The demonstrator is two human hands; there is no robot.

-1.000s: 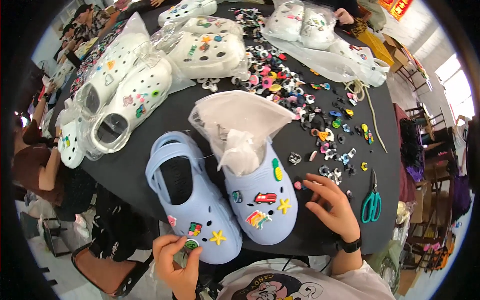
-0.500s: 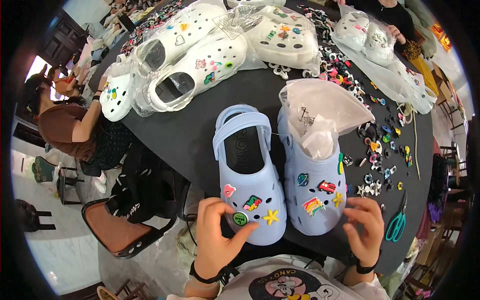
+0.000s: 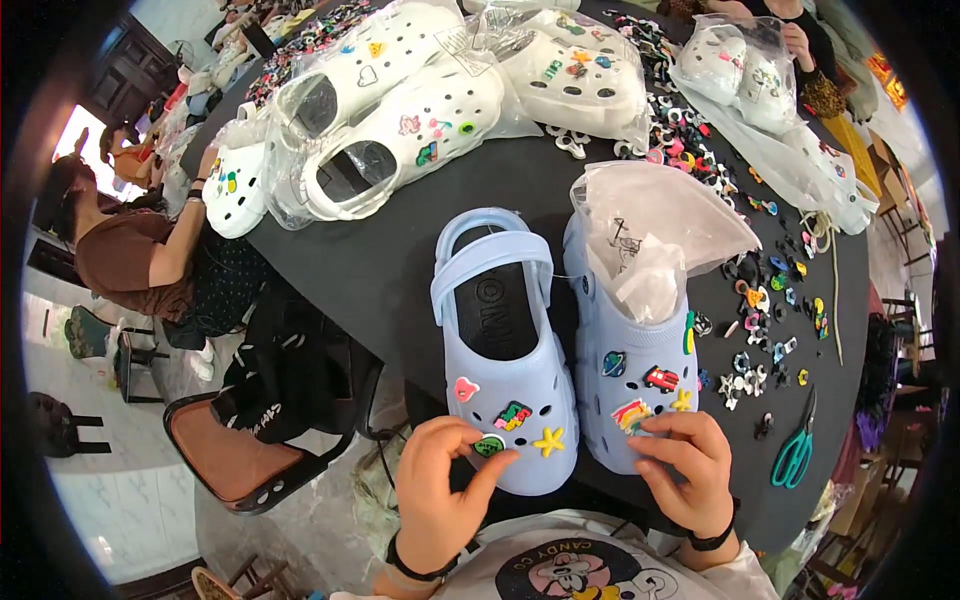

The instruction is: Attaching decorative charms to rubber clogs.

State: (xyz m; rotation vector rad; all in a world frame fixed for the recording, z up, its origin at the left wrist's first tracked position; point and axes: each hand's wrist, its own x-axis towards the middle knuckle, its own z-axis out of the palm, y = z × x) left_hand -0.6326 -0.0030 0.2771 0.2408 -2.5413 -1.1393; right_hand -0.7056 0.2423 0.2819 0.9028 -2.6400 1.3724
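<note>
A pair of light blue clogs lies in front of me, toes toward me. My left hand (image 3: 445,490) is at the toe of the left clog (image 3: 512,395), thumb and index finger curled around a round green shoe charm (image 3: 488,446). Beside it are a yellow starfish charm (image 3: 549,441), a colourful charm (image 3: 514,416) and a pink charm (image 3: 465,389). My right hand (image 3: 690,475) reaches over the toe of the right clog (image 3: 610,405). Its fingertips meet the rainbow charm (image 3: 630,414), thumb apart. A red vehicle charm (image 3: 661,379) and clear wrapping (image 3: 655,230) are on that clog.
White clogs in clear bags (image 3: 400,130) stand across the far side. Loose charms (image 3: 750,375) are scattered on the right of the black table (image 3: 400,260), near teal-handled scissors (image 3: 795,450). A co-worker (image 3: 140,250) sits at left; another person's hands hold bagged clogs (image 3: 745,75) far right.
My right hand has moved left from beside the right clog onto its toe, up to the rainbow charm. My left hand stays at the green charm, which looks more tilted.
</note>
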